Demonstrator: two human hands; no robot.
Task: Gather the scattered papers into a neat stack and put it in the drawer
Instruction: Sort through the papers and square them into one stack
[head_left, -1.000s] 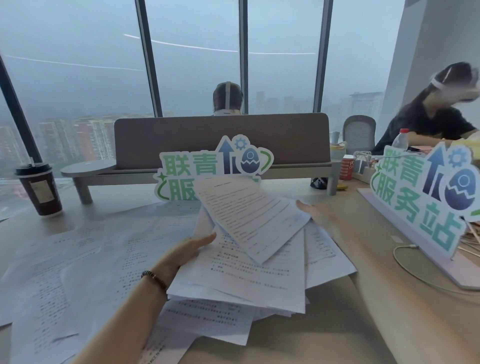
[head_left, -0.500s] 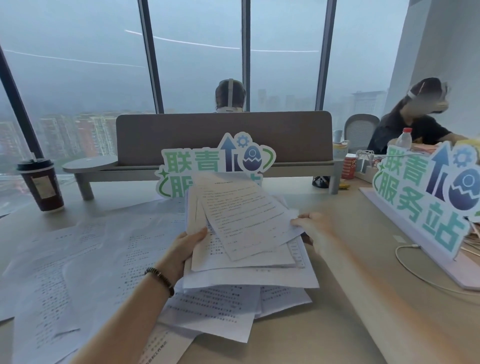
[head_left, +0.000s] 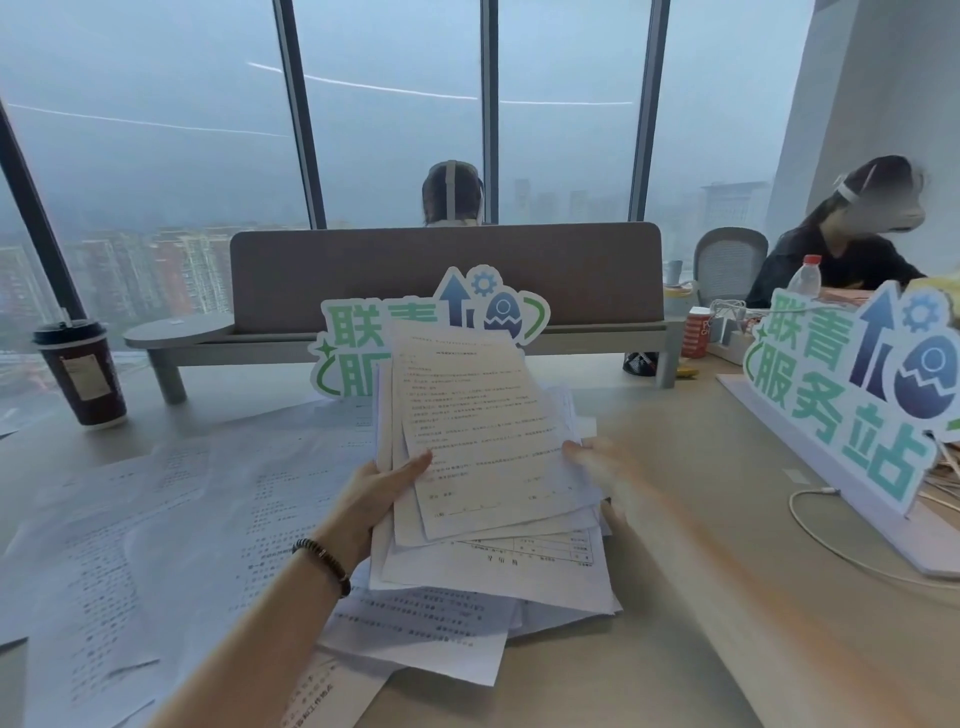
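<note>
Fingers (head_left: 415, 464) of the left hand (head_left: 382, 491) pinch the left edge of a loose, uneven sheaf of white printed paper sheets (head_left: 483, 447), thumb on top, while the right hand (head_left: 597, 465), blurred in mid-motion, closes on the opposite edge; how its fingers lie cannot be told through the blur. The sheaf is held tilted up above the pale wooden counter (head_left: 727, 649), in front of a green-and-white die-cut sign (head_left: 353, 348), its corners fanned and out of line. Beneath it more white sheets (head_left: 441, 639) lie overlapping on the counter, and further scattered pages (head_left: 156, 519) spread out to the left, near a dark paper coffee cup with a lid (head_left: 80, 374).

The paper looks light, thin and floppy, and the sheets will likely slide over one another: a grip on one edge alone would let the stack droop and spill. Holding both long edges, then tapping the bottom edge on the counter, seems the surest way to square it. No drawer shows in this view, and much of the gathering appears still undone.
</note>
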